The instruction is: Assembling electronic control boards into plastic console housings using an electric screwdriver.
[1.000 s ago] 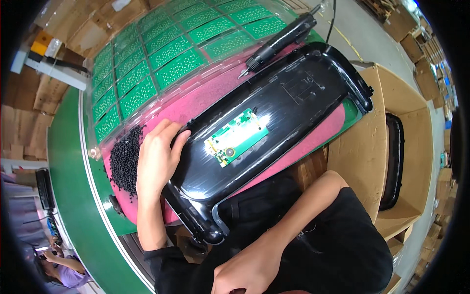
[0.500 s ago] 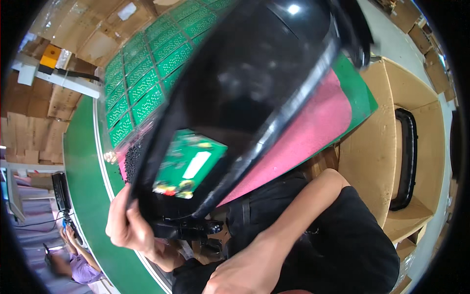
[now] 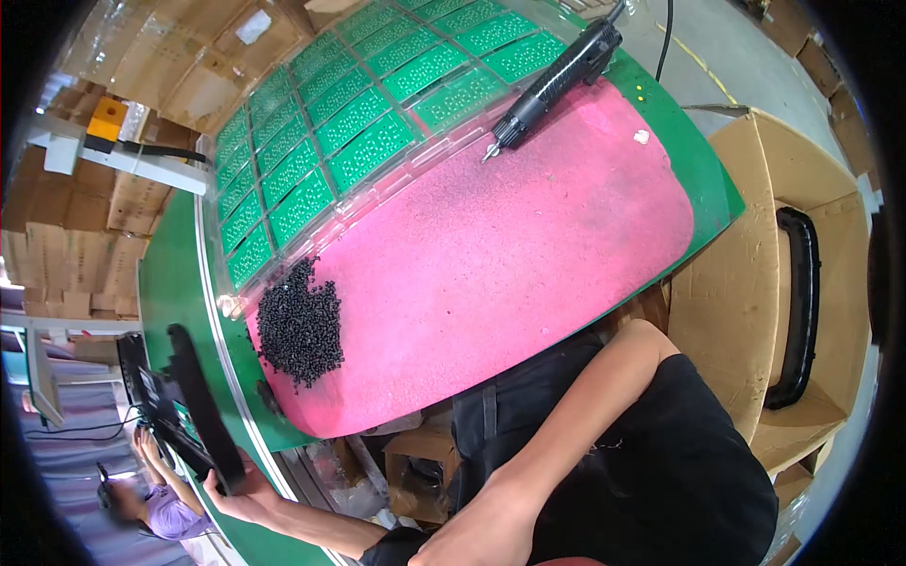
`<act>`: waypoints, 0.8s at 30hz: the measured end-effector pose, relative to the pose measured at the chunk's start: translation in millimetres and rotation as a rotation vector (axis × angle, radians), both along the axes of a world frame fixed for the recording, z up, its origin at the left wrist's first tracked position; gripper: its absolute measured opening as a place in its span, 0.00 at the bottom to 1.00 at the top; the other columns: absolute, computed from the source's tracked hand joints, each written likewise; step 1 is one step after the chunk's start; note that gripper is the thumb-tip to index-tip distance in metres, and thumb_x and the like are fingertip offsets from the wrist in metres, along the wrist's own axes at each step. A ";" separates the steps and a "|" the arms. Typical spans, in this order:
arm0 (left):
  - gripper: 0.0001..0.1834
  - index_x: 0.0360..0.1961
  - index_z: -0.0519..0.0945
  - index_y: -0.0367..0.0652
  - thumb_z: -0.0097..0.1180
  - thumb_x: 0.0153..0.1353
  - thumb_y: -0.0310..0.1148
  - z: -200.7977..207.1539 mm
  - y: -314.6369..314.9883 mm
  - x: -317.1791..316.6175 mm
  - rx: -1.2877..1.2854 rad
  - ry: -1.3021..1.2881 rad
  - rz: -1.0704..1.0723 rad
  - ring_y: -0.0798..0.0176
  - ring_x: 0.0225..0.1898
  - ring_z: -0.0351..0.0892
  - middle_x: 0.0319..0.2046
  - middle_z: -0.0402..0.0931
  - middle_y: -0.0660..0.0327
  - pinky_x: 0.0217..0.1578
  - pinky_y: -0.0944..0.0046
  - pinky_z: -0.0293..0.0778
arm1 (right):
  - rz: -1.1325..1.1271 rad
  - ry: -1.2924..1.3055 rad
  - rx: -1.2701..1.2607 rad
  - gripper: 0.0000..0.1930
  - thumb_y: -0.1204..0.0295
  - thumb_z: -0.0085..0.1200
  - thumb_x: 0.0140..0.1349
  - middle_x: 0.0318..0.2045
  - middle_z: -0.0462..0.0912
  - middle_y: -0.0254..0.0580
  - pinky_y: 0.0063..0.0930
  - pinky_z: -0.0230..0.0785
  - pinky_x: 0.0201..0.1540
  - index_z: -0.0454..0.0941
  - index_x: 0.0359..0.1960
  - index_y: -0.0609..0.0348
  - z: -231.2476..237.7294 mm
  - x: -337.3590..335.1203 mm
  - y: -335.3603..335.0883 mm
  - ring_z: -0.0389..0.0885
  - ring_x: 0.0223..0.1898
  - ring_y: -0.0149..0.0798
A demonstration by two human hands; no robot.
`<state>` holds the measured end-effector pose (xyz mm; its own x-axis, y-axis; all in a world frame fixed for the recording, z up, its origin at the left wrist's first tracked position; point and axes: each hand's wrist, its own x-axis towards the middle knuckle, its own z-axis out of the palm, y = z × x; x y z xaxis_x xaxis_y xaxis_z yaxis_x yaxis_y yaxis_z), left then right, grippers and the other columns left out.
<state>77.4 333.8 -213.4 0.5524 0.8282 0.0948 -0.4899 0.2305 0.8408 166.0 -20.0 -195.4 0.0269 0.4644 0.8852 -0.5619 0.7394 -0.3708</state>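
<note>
My left hand (image 3: 241, 491) is stretched out to the lower left and grips a black plastic housing (image 3: 193, 401) by its near end. The housing stands on edge over the green conveyor belt (image 3: 175, 274). My right hand (image 3: 481, 528) rests low against my body at the bottom middle, away from the bench; its fingers are not clear. The pink mat (image 3: 491, 255) in front of me is bare apart from a pile of small black screws (image 3: 300, 325) at its left end.
A clear tray of green circuit boards (image 3: 349, 123) lies behind the mat. An electric screwdriver (image 3: 552, 80) hangs over the mat's far edge. A cardboard box (image 3: 746, 274) at right holds another black housing (image 3: 802, 302). Another person (image 3: 151, 491) works at lower left.
The black housing with its green board was lifted off the pink mat, swung up past the camera and carried left to the conveyor. The mat is now bare.
</note>
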 end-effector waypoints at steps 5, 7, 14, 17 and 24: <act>0.21 0.55 0.72 0.26 0.53 0.64 0.29 -30.6 70.9 -20.6 -0.094 -0.072 -0.041 0.45 0.53 0.78 0.51 0.77 0.44 0.51 0.55 0.80 | -0.090 -0.539 -0.102 0.17 0.66 0.54 0.63 0.28 0.75 0.67 0.48 0.66 0.36 0.70 0.28 0.72 -6.6 37.4 3.2 0.74 0.31 0.62; 0.24 0.55 0.72 0.28 0.59 0.65 0.35 -37.5 95.0 -10.5 -0.144 -0.087 0.111 0.46 0.54 0.76 0.51 0.76 0.44 0.53 0.52 0.80 | -0.322 -0.468 0.059 0.16 0.66 0.52 0.65 0.34 0.79 0.69 0.48 0.69 0.39 0.74 0.32 0.74 -13.7 24.1 16.8 0.77 0.36 0.62; 0.15 0.50 0.80 0.39 0.56 0.62 0.18 -60.5 39.3 27.4 0.868 0.127 0.598 0.57 0.43 0.80 0.42 0.81 0.57 0.45 0.58 0.76 | -0.246 -0.137 0.218 0.16 0.68 0.51 0.67 0.36 0.80 0.70 0.47 0.71 0.42 0.75 0.36 0.75 -20.7 14.8 6.7 0.79 0.37 0.61; 0.15 0.53 0.78 0.38 0.56 0.66 0.22 -71.2 172.1 6.3 0.791 -0.047 0.399 0.64 0.48 0.76 0.46 0.79 0.60 0.48 0.59 0.76 | -0.417 -0.781 -0.111 0.16 0.67 0.52 0.69 0.44 0.80 0.69 0.51 0.70 0.49 0.77 0.45 0.72 11.6 52.2 -30.3 0.79 0.45 0.59; 0.20 0.58 0.75 0.50 0.51 0.68 0.44 -33.6 115.7 40.7 0.520 -0.132 0.001 0.62 0.59 0.67 0.55 0.73 0.61 0.59 0.55 0.64 | -1.529 -0.455 -0.946 0.08 0.73 0.56 0.65 0.35 0.84 0.40 0.29 0.74 0.40 0.81 0.44 0.61 16.9 111.7 -262.8 0.81 0.37 0.32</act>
<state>118.1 449.5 -247.0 0.5072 0.6541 0.5612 -0.5991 -0.2005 0.7752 277.7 -282.8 -178.4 0.7112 0.5515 0.4360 0.5617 -0.0727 -0.8242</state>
